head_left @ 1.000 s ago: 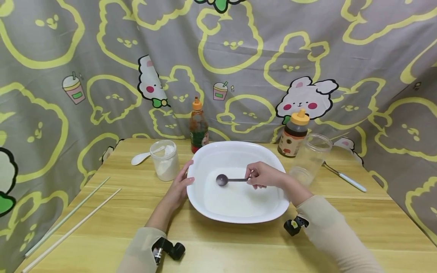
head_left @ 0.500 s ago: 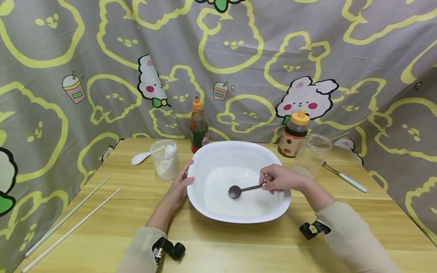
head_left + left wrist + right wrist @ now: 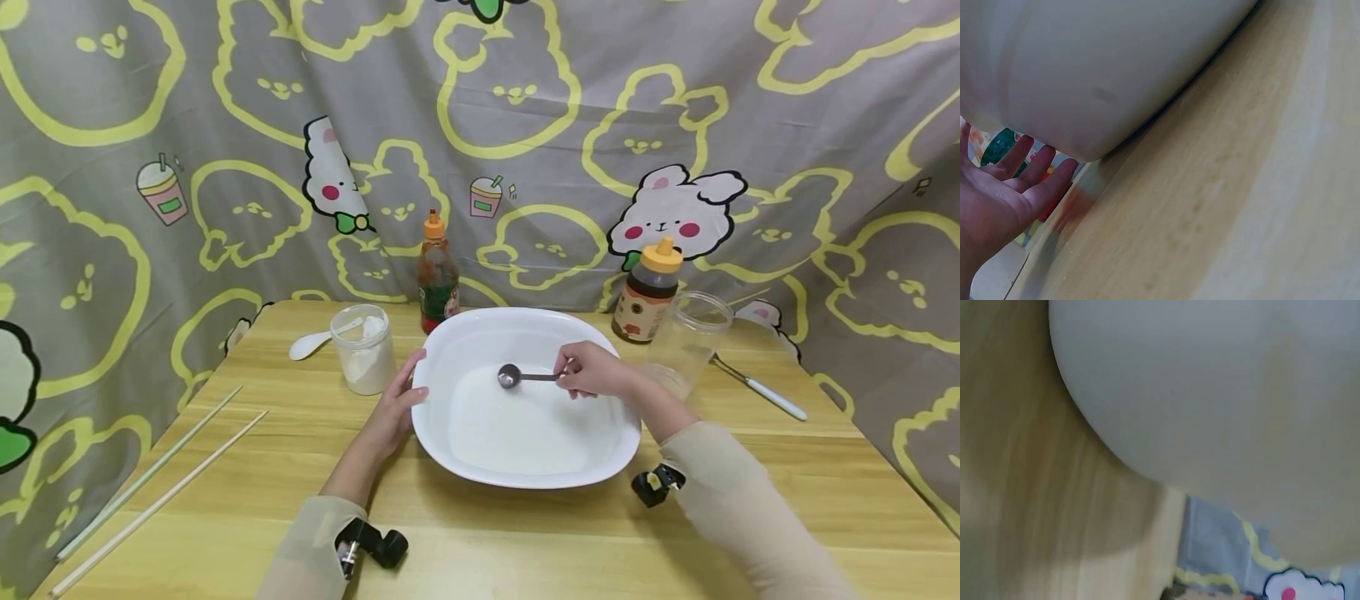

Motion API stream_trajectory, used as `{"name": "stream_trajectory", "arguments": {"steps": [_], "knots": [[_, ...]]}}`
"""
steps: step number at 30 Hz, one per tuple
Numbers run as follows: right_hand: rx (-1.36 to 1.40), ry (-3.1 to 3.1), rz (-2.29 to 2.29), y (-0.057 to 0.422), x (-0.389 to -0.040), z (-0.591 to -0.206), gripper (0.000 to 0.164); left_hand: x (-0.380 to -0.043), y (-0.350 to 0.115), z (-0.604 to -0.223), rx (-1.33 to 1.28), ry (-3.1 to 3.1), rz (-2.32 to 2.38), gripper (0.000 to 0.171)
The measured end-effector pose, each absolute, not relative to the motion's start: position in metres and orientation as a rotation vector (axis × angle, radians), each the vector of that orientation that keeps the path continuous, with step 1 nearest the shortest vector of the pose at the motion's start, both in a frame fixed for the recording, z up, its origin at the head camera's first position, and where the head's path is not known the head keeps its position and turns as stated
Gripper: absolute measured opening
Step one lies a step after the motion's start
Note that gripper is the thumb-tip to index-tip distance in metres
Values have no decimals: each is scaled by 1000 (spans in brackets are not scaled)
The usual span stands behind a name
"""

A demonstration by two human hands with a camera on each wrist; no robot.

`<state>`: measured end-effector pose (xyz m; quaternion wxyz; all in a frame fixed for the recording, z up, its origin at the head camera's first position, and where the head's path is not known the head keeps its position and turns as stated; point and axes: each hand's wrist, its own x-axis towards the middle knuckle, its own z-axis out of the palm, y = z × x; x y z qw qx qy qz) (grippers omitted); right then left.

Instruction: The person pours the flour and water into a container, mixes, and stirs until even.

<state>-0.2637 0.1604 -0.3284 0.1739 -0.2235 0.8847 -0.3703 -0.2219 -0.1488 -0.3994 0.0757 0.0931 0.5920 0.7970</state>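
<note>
In the head view a white basin [image 3: 525,481] stands on the wooden table, its inner bottom pale and shiny. My left hand [image 3: 392,408] holds the basin's left side, thumb over the rim; in the left wrist view its fingers [image 3: 1040,164] touch the outer wall. With bent fingers, my right hand [image 3: 592,369] pinches the handle end of a dark, round-bowled spoon [image 3: 509,377] over the inside of the basin. The spoon's bowl points left. In the right wrist view the basin's outer wall [image 3: 1197,394] fills most of the picture and hides the right hand.
Left of the basin stand a jar of white powder [image 3: 367,367], a white spoon [image 3: 309,345] and two long sticks [image 3: 161,500]. Behind are a red sauce bottle [image 3: 438,279] and a dark sauce bottle [image 3: 645,296]. To the right are a clear jar [image 3: 686,342] and a blue-handled utensil [image 3: 772,397].
My right hand with the spoon has swung right and toward me, then back up and left over the basin. The left hand stays on the rim.
</note>
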Motion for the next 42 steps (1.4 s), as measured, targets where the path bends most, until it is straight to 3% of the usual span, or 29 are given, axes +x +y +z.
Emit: {"name": "stream_trajectory", "arguments": {"steps": [10, 20, 29, 42], "knots": [[-806, 2317, -1046, 137, -250, -333, 6, -222, -150, -399, 282, 1780, 2379, 62], [-834, 2240, -967, 173, -234, -318, 4, -223, -151, -406, 439, 1846, 2366, 63], [-681, 2430, -930, 197, -244, -304, 5, -223, -150, -401, 299, 1791, 2369, 62], [-768, 2389, -1037, 151, -255, -332, 5, -222, -149, -397, 277, 1780, 2369, 61]]}}
